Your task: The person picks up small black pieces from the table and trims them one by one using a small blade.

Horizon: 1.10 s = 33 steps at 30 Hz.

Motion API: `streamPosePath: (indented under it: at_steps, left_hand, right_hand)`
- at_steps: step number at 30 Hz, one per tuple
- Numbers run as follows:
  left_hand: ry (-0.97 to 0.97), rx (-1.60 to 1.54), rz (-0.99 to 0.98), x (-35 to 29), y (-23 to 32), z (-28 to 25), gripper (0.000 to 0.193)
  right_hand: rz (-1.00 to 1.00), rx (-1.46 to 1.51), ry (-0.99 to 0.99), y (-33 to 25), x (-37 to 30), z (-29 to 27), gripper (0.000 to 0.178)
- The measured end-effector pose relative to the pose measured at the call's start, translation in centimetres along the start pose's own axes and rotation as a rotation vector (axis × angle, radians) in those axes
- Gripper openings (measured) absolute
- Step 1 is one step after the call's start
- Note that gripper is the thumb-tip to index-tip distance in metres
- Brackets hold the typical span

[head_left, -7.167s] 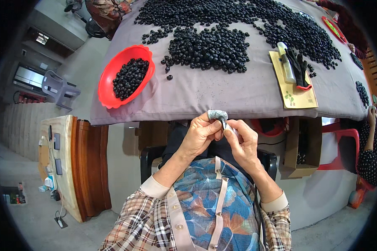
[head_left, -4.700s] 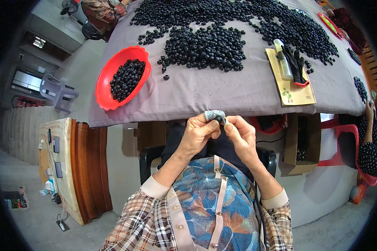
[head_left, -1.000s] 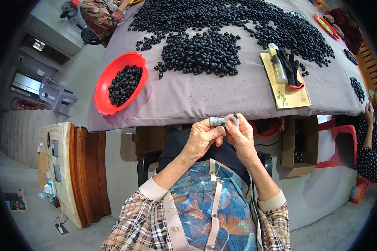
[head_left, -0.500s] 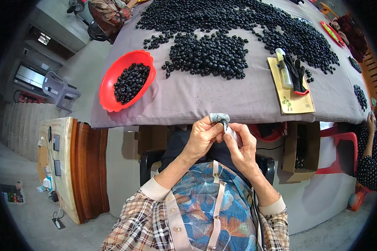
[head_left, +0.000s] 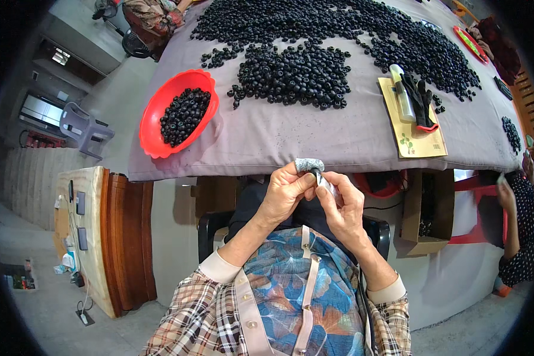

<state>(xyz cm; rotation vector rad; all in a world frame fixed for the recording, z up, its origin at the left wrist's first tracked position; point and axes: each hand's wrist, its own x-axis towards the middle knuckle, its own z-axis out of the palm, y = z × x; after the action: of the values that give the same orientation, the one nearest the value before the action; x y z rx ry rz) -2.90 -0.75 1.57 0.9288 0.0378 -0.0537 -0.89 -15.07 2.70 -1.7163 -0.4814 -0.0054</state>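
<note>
My left hand (head_left: pixel 283 193) and my right hand (head_left: pixel 343 204) meet just below the near edge of the table, both with thumb and fingers pinched. A grey speckled cloth wrap (head_left: pixel 308 164) covers the tip of my left index finger. Its pale loose end runs down between the two hands, where my right thumb and fingers grip it. Something dark and small shows by my left thumb; I cannot make out what it is. Beyond my hands lies a large spread of black round beads (head_left: pixel 296 74). More of them fill part of a red scalloped bowl (head_left: pixel 149 127) to the left.
On the grey tablecloth (head_left: pixel 267 142), at the right, lie a yellow packet (head_left: pixel 421 145), a clear tube (head_left: pixel 402 101) and a black glove (head_left: pixel 420 104). Below the table stands a cardboard box (head_left: pixel 436 237). Another person's hand (head_left: pixel 507 194) shows at far right, near a red chair (head_left: pixel 463 237).
My hands stay nearly in place, with the cloth wrap shifting slightly up. At far right, the other person's hand has come lower and left. The view has shifted a little.
</note>
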Motion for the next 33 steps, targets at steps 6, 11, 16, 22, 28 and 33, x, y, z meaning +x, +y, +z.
streamPosePath:
  at_steps: [6,11,16,22,28,33]
  left_hand:
    - [-0.008,-0.01,-0.002,0.02,-0.04,-0.04,0.018]
    - [-0.011,-0.003,-0.007,0.0,0.14,-0.05,0.018]
    - [-0.018,-0.012,-0.006,-0.02,0.06,-0.23,0.018]
    - [-0.025,-0.005,-0.004,-0.01,0.01,-0.39,0.017]
    - [-0.021,0.026,0.005,-0.03,0.22,-0.26,0.017]
    - [-0.013,0.12,0.016,-0.25,0.68,-0.35,0.017]
  right_hand:
    - [0.009,-0.006,-0.016,0.12,0.01,-0.1,0.02]
    - [-0.001,-0.028,-0.012,-0.07,0.03,-0.13,0.02]
    - [0.004,-0.042,-0.019,-0.17,0.07,-0.13,0.02]
    - [0.018,-0.039,-0.029,0.05,0.1,-0.19,0.02]
    - [0.057,0.013,-0.05,-0.3,0.2,-0.35,0.018]
    - [0.068,0.067,-0.085,-0.5,0.3,-0.43,0.016]
